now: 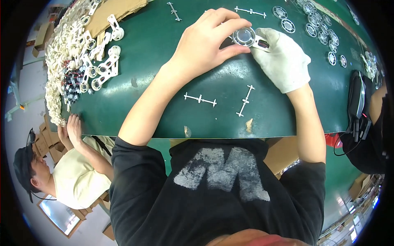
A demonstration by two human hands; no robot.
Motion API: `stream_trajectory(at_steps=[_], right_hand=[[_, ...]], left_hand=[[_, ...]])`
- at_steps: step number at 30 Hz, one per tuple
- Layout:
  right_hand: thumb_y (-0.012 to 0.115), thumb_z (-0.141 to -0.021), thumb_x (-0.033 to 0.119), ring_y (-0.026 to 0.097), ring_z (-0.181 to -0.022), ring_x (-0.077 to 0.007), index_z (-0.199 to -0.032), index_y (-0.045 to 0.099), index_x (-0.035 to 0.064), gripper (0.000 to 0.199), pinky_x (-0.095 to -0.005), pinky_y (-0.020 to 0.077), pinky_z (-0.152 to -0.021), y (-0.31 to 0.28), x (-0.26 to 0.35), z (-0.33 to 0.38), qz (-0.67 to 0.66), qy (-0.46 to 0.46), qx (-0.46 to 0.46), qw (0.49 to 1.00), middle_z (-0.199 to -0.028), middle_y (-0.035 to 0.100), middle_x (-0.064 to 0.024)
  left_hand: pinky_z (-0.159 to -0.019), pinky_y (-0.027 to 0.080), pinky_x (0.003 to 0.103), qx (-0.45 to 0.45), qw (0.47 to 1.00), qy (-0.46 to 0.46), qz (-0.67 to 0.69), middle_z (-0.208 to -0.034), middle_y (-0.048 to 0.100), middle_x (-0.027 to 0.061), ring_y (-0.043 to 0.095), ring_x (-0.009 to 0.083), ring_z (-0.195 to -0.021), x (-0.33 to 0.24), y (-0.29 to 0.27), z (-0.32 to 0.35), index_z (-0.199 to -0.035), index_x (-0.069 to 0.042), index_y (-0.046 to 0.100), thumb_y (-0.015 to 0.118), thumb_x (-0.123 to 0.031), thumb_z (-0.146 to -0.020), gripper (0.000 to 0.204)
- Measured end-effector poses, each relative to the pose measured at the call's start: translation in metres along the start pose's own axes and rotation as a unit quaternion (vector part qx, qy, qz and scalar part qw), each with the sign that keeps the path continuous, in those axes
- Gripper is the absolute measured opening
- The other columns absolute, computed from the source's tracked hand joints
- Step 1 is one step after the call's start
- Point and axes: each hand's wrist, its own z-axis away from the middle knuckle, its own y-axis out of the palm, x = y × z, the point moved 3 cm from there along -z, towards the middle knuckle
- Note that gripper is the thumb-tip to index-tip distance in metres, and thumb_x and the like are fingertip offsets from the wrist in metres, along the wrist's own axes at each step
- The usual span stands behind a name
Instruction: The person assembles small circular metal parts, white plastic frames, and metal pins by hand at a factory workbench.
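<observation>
The round-ended white part could twist or slip, because the bare left hand seems to pinch just its rim and the gloved right hand may slide. Its round end sits between the left thumb and forefinger; its arm runs into the right fingers, which clasp it. 2 slim pieces lie bodyward of the fingers on the tabletop.

The bare left hand curls, index finger and thumb set apart in a pinch; the white-gloved right hand faces it closely, curled inward; the bare left forearm slants forward and rightward; the right forearm runs forward, leaning slightly left.
</observation>
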Motion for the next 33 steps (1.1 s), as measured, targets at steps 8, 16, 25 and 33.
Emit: stream_trajectory(at_steps=[8, 16, 25, 33], right_hand=[[0.073, -0.088, 0.028, 0.072, -0.092, -0.0362, -0.112, 0.072, 0.0053, 0.034, -0.0418, 0.0569, -0.082, -0.008, 0.009, 0.0, -0.042, 0.015, 0.027, 0.999, -0.097, 0.074, -0.0173], [0.067, -0.094, 0.044, 0.072, -0.092, -0.0296, -0.115, 0.072, 0.0075, 0.042, -0.0376, 0.0548, -0.084, -0.015, 0.006, -0.002, -0.228, 0.146, 0.287, 0.919, -0.1, 0.073, -0.0146], [0.071, -0.093, 0.034, 0.071, -0.079, -0.0326, -0.102, 0.072, 0.0109, 0.025, -0.0415, 0.0548, -0.069, -0.013, 0.018, 0.007, -0.142, -0.016, 0.111, 0.984, -0.084, 0.072, -0.0124], [0.075, -0.087, 0.026, 0.07, -0.075, -0.0335, -0.102, 0.07, 0.0117, 0.021, -0.0416, 0.0547, -0.065, -0.009, 0.025, 0.011, -0.091, -0.087, 0.036, 0.991, -0.08, 0.07, -0.0124]], left_hand=[[-0.09, 0.06, 0.035, -0.014, 0.997, -0.02, 0.075, -0.119, 0.073, 0.0129, 0.072, 0.0295, -0.105, -0.003, 0.006, 0.01, -0.124, -0.006, 0.07, 0.088, -0.015, -0.076, 0.052], [-0.091, 0.059, 0.037, -0.028, 0.991, 0.112, 0.07, -0.119, 0.073, 0.0135, 0.072, 0.032, -0.106, -0.02, 0.005, 0.011, -0.122, -0.001, 0.069, 0.084, -0.003, -0.067, 0.057], [-0.106, 0.051, 0.037, -0.002, 0.845, -0.156, 0.512, -0.137, 0.063, 0.0202, 0.062, 0.025, -0.123, -0.013, 0.025, 0.019, -0.131, 0.006, 0.061, 0.071, -0.008, -0.098, 0.038], [-0.102, 0.053, 0.036, -0.017, 0.841, -0.158, 0.517, -0.134, 0.064, 0.0206, 0.064, 0.0256, -0.121, -0.016, 0.024, 0.02, -0.123, 0.006, 0.066, 0.073, -0.001, -0.093, 0.032]])
